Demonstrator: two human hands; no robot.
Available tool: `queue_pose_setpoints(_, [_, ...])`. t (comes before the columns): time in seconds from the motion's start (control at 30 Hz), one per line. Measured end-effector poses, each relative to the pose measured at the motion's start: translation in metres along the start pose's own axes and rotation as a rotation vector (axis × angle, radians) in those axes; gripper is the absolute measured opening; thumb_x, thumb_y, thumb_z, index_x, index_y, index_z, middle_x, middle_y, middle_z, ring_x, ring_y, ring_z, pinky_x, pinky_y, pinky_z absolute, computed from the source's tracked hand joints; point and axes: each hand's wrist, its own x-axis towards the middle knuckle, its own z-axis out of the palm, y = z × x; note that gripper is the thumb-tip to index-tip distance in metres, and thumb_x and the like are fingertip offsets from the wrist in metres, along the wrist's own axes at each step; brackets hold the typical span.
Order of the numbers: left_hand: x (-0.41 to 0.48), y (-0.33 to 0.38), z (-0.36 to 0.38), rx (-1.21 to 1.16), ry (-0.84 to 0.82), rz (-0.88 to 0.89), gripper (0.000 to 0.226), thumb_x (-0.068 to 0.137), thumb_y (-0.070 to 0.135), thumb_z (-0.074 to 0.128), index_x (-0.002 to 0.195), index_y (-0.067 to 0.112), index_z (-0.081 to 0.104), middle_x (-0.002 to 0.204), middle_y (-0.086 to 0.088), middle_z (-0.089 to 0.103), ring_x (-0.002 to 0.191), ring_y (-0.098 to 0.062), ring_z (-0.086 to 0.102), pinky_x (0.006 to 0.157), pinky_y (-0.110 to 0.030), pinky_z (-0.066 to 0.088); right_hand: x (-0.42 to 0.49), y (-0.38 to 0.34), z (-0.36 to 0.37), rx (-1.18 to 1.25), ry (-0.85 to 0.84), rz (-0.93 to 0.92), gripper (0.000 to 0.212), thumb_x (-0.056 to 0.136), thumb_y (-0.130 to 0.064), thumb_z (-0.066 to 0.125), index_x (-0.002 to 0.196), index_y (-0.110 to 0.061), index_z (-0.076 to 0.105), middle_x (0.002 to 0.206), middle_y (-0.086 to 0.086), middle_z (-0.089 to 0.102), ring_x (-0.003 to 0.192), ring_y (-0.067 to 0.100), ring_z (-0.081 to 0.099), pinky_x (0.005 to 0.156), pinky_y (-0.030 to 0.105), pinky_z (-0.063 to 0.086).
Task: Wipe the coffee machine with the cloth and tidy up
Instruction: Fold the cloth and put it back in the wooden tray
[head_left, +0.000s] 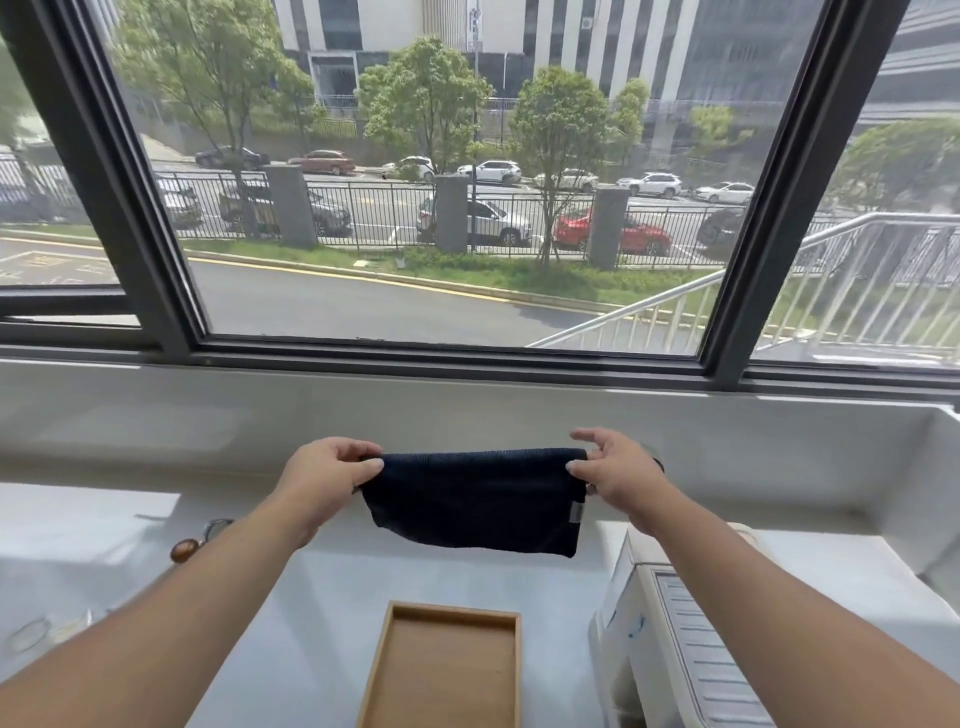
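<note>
A dark navy cloth (475, 501) hangs folded in the air above the white counter, stretched between both hands. My left hand (324, 478) pinches its upper left corner and my right hand (615, 475) pinches its upper right corner. The white coffee machine (670, 623) stands at the lower right, under my right forearm, with a ribbed grey top panel; my arm hides part of it. A small light tag shows on the cloth's right edge.
A shallow wooden tray (511, 670) lies on the white counter (332, 582) below the cloth. A tool with a brown wooden knob (184, 550) lies at the left, and a clear glass item (31, 634) sits far left. A white ledge and large window run behind.
</note>
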Motion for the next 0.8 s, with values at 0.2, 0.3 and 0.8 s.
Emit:
queue_pose_setpoints(0.2, [0.027, -0.005, -0.017, 0.319, 0.063, 0.103, 0.012, 0.093, 0.029, 0.074, 0.084, 0.036, 0.074, 0.087, 0.017, 0.076, 0.086, -0.005, 0.067, 0.066, -0.026, 0.047, 0.000, -0.014, 0.016, -0.372, 0.103, -0.093, 0.009, 0.094, -0.016, 0.070, 0.101, -0.017, 0.075, 0.091, 0.003, 0.077, 0.080, 0.017, 0.066, 0.066, 0.024, 0.047])
queue_pose_setpoints(0.3, [0.040, -0.011, -0.023, 0.361, 0.047, 0.121, 0.013, 0.095, 0.030, 0.071, 0.083, 0.034, 0.073, 0.085, 0.015, 0.074, 0.082, -0.008, 0.066, 0.062, -0.029, 0.046, 0.003, -0.025, 0.023, -0.345, 0.150, -0.120, 0.007, 0.096, -0.019, 0.068, 0.098, -0.017, 0.074, 0.086, -0.001, 0.075, 0.074, 0.009, 0.064, 0.063, 0.019, 0.045])
queue_pose_setpoints(0.8, [0.057, -0.051, -0.039, 0.553, -0.127, 0.024, 0.005, 0.090, 0.034, 0.067, 0.094, 0.033, 0.065, 0.100, 0.011, 0.072, 0.088, -0.009, 0.065, 0.076, -0.034, 0.054, -0.003, -0.102, 0.083, -0.085, -0.123, -0.272, 0.012, 0.103, -0.024, 0.060, 0.097, -0.031, 0.068, 0.084, 0.000, 0.069, 0.077, 0.027, 0.061, 0.070, 0.043, 0.050])
